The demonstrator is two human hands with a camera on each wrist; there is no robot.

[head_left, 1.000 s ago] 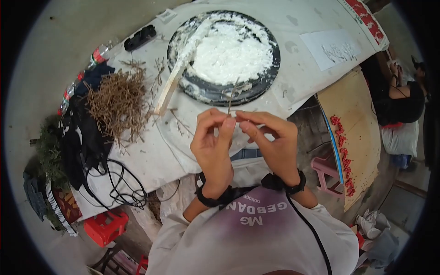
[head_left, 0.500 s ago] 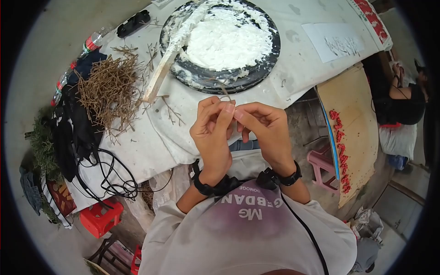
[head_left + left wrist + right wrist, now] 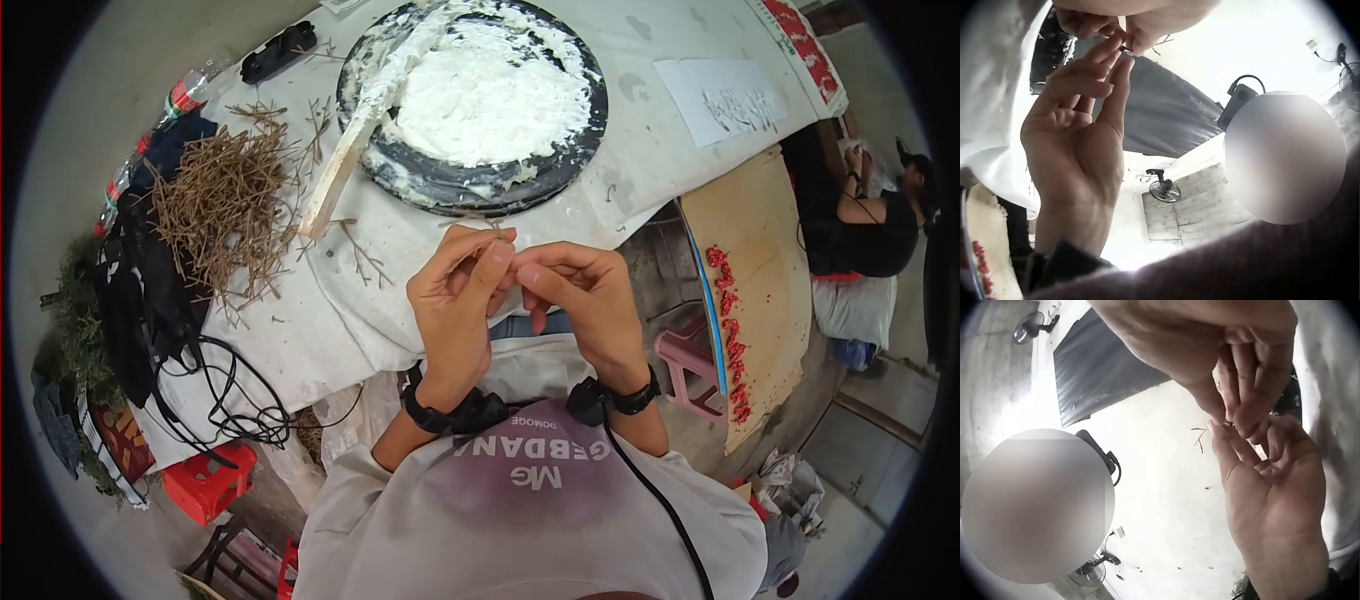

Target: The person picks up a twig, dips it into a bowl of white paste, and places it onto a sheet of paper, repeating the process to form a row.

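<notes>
In the head view my left hand [image 3: 450, 305] pinches a thin brown twig [image 3: 497, 231] between thumb and forefinger, just in front of the black round tray. My right hand [image 3: 592, 305] meets it there, thumb and forefinger curled at the same spot. Only a short bit of the twig shows above the left fingertips; the fingers hide the rest. From the left wrist, a small dark end of the twig [image 3: 1124, 48] appears between both hands' fingertips. The right wrist view has the right hand [image 3: 1210, 356] above, its fingertips against those of the left hand [image 3: 1279, 500].
White paste [image 3: 490, 100] covers the black tray [image 3: 480, 200], with a paste-coated wooden stick [image 3: 335, 180] across its rim. A heap of twigs [image 3: 220, 195] lies left, beside black cables [image 3: 235, 390]. Farther right are a paper sheet [image 3: 690, 100] and a board with red beads [image 3: 790, 300].
The twig stood upright above the fingertips, then curved over; now only a short piece shows. The right fingers have curled closer around it. The head view has shifted slightly.
</notes>
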